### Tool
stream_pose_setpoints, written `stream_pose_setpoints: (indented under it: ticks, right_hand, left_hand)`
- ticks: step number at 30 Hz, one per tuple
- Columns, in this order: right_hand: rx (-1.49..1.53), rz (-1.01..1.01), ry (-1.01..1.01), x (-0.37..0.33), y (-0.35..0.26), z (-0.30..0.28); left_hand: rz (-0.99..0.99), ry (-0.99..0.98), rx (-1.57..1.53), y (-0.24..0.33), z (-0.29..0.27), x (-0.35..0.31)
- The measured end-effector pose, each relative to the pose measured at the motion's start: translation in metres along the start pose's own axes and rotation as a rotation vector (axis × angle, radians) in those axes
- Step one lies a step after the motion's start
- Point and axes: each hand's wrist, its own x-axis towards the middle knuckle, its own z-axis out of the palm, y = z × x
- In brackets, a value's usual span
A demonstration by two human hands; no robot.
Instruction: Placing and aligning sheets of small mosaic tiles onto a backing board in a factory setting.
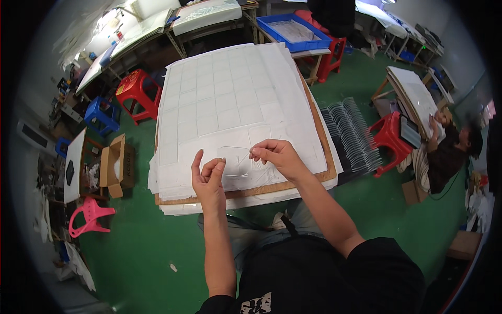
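A thin, pale squarish piece (235,175) spans the gap between my hands, just above the front part of the work table. Whether it is a clear sheet or a bent wire or thread outline, I cannot tell. My left hand (210,175) pinches its left side between thumb and fingers, index finger raised. On the other side, my right hand (278,157) is closed in a pinch at its upper right corner. Beneath both hands lies a white sheet (209,112) marked with a grid of faint rectangles. Thin pale strands (260,163) lie near my right fingers.
Layered white sheets cover a wooden board (325,152). Right of it stands a rack of curved clear pieces (351,135). Around are red stools (137,94), a blue stool (102,115), a cardboard box (123,166), a pink seat (90,216) and a blue tray (293,32). A co-worker (444,157) sits at right.
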Motion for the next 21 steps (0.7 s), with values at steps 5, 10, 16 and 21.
stream_pose_setpoints:
  ticks: [5, 10, 16, 21]
  right_hand:
    - [-0.072, 0.014, 0.013, 0.008, 0.004, 0.004]
    - [-0.126, 0.028, 0.117, 0.019, 0.015, -0.004]
    - [-0.548, -0.148, 0.349, 0.013, 0.024, -0.001]
    - [-0.231, 0.021, 0.094, 0.003, 0.019, 0.013]
  left_hand:
    - [-0.059, 0.065, -0.064, -0.008, -0.004, -0.001]
    - [-0.072, 0.189, -0.190, -0.018, -0.015, 0.012]
    - [-0.080, 0.223, -0.172, -0.015, -0.016, 0.016]
    - [-0.121, 0.098, -0.170, -0.021, 0.002, 0.008]
